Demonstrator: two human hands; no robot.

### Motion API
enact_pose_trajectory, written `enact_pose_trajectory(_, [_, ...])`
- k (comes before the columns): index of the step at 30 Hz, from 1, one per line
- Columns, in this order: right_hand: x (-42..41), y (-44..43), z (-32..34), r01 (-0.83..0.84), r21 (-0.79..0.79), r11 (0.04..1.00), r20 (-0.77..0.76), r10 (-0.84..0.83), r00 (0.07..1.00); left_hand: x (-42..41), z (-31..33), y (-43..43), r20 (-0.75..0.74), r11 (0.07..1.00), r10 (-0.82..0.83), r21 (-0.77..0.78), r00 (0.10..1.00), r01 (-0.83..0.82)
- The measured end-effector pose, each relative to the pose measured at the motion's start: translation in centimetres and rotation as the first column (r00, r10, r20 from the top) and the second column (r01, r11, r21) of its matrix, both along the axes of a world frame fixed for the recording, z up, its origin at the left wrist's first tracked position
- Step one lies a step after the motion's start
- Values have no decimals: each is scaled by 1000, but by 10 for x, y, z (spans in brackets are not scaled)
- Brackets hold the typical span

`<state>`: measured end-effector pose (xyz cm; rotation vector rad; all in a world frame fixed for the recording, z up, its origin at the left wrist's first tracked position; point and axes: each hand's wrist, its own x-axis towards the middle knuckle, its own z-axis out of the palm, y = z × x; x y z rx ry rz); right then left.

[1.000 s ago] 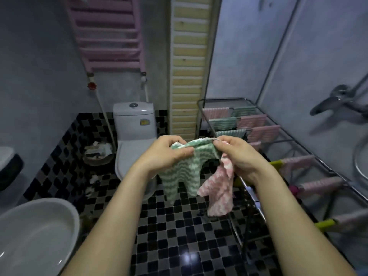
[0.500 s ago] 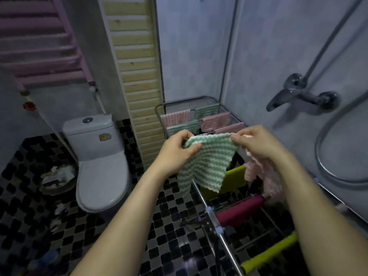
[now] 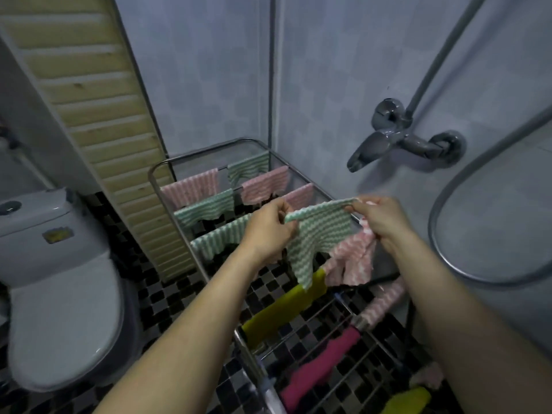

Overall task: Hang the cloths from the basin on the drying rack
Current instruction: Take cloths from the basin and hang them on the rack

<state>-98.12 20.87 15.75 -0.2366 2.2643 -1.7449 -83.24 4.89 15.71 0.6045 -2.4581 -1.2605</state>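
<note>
I hold a green-and-white striped cloth (image 3: pixel 316 234) stretched by its top edge between my left hand (image 3: pixel 270 227) and my right hand (image 3: pixel 380 218), above the middle of the metal drying rack (image 3: pixel 155 174). My right hand also grips a pink-and-white cloth (image 3: pixel 351 258) that dangles below it. Several pink and green striped cloths (image 3: pixel 206 209) hang over the far rails. Nearer rails carry a yellow cloth (image 3: pixel 283 309), a magenta cloth (image 3: pixel 319 366) and another pink striped cloth (image 3: pixel 385 300). The basin is out of view.
A white toilet (image 3: pixel 56 291) stands at the left on the black-and-white tiled floor (image 3: pixel 167 297). A slatted wooden panel (image 3: pixel 98 94) rises behind the rack. A chrome shower tap (image 3: pixel 397 135) and hose (image 3: pixel 448 264) are on the right wall, close to my right arm.
The view has swung right and down toward the rack. Both hands moved forward over the rack's middle rails, with the green cloth pulled wider between them. The basin has left the view.
</note>
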Motion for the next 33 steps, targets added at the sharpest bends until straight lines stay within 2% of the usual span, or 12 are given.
enact_pose_trajectory(4, [-40,-12,-26,24,111,994,39,-29,999,-50,-37,-15,81,1000,4,26,997,-6])
enact_pose_trajectory(9, [-69,-37,-44,133,142,981,3,-134,991,-86,-69,-33,58,995,25,95,998,-31])
enact_pose_trajectory(12, [-89,-63,-58,148,189,971,-54,-140,989,-102,-82,-53,51,983,87,157,995,-94])
enact_pose_trajectory(14, [-97,-81,-67,88,204,975,-83,-72,994,-108,-89,-64,71,978,138,149,988,-147])
enact_pose_trajectory(16, [-103,-92,-77,-22,283,959,-68,43,997,-111,-93,-71,146,982,160,74,976,-172])
enact_pose_trajectory(19, [-108,-97,-97,-16,371,928,38,2,999,-111,-100,-76,265,983,125,-163,956,-84])
enact_pose_trajectory(20, [-110,-97,-103,10,402,916,47,-32,998,-111,-103,-75,285,979,95,-199,954,-38])
enact_pose_trajectory(24, [-119,-91,-115,78,506,859,23,-104,994,-107,-107,-61,365,992,-33,-103,931,75])
enact_pose_trajectory(29, [-126,-88,-113,65,571,819,33,-102,994,-108,-114,-59,348,993,-56,-79,936,89])
enact_pose_trajectory(33, [-131,-85,-129,71,478,875,118,-145,982,-108,-115,-59,342,983,-105,-105,934,149])
